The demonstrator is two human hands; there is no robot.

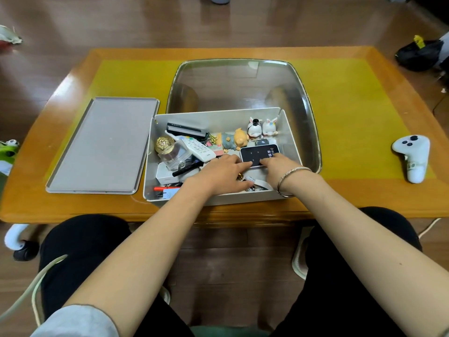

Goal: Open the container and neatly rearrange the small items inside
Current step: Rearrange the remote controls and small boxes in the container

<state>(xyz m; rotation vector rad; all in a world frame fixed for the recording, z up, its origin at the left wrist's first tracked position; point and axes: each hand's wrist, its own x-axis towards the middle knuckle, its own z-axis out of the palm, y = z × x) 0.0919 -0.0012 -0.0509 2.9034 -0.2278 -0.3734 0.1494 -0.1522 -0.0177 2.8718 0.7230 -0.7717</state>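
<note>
**A:** Both hands are on the black device (259,153) in the box (289,139). Left hand (220,175) lies flat, fingers stretched onto its near edge. Right hand (279,166) has its fingertips down on the near right corner. Looks like pressing or sliding rather than a proper pinch, though I can't tell if the thumbs are hooked under.

**B:** So the opening part is done?

**A:** Yep, the lid (102,147) is off and lying flat on the table (340,195), just left of the box. I'd say we're in the sorting step now, and not far into it. The left half is a heap: pens (167,189) at the near corner, then a remote (198,148) leaning over a perfume bottle (170,149), and a black bar (187,128) at the back.

**B:** And the far right?

**A:** Three figurines: a pig (233,141) lying down, two bunnies (262,128) upright in the corner.

**B:** Next move?

**A:** Probably squaring the device against the right wall. That needs a light push, since the figurines sit right behind it and could topple.
</note>
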